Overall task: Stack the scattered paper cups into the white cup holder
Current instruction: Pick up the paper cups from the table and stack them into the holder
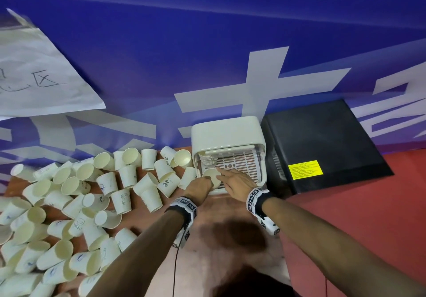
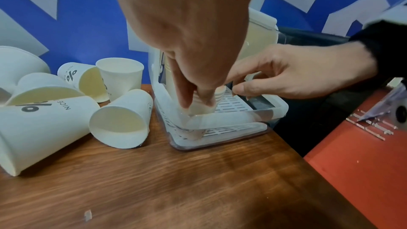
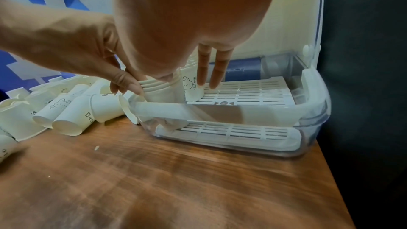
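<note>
In the white plastic cup holder with slotted tray [image 1: 239, 135], the left hand [image 2: 198, 69] pinches a nested stack of cream paper cups [image 3: 163, 91] by its rims. The right hand [image 3: 193, 29] is open, its straight fingers [image 3: 216, 69] on the tray, seen only from the right wrist. Scattered loose paper cups [image 1: 76, 202] crowd the wooden tabletop [image 2: 176, 189] left of the holder; a black box [image 1: 322, 144] stands just right.

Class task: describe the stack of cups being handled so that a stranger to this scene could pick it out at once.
Find the white cup holder against the blue wall, beside the black box. At its front left corner stands the nested stack of cups, on the slatted tray. Unlike the loose cups strewn on the table, it is upright, with both hands on it.
</note>
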{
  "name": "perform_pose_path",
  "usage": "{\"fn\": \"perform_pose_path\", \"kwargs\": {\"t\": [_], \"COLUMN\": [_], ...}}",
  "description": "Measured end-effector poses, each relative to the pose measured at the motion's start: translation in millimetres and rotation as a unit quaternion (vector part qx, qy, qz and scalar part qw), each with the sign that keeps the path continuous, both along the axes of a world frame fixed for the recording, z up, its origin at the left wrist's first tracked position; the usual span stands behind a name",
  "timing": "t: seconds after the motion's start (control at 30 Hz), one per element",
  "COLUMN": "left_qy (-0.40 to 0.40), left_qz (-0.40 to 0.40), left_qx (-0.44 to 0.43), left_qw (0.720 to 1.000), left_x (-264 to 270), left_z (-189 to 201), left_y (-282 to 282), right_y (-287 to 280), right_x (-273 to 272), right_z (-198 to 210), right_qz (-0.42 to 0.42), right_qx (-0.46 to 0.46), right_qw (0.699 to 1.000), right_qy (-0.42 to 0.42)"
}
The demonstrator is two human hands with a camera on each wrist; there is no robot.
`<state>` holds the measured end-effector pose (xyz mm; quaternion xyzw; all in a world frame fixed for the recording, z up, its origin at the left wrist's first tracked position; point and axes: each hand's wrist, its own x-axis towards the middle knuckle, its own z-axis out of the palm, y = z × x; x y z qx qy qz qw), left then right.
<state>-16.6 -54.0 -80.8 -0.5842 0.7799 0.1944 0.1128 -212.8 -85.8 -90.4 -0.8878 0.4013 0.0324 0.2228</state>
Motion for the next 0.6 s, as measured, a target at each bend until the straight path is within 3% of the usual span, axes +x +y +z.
{"fn": "perform_pose_path", "kwargs": {"t": [0.2, 0.3, 0.47, 0.6], "left_qy": [0.133, 0.095, -0.035, -0.041], "left_qz": [0.073, 0.129, 0.238, 0.254], "left_qx": [-0.089, -0.103, -0.012, 0.05], "left_qw": [0.984, 0.982, 0.971, 0.965], "left_x": [42, 87, 173, 211], "left_z": [19, 19, 1, -16], "left_y": [25, 41, 59, 68], "right_y": [12, 17, 26, 27], "right_x": [24, 60, 130, 169], "right_z": [14, 17, 17, 11], "right_qz": [-0.025, -0.003, 0.054, 0.026], "right_qx": [-0.118, -0.153, -0.143, -0.085], "right_qw": [0.991, 0.985, 0.986, 0.995], "right_qy": [-0.054, -0.08, -0.061, 0.035]}}
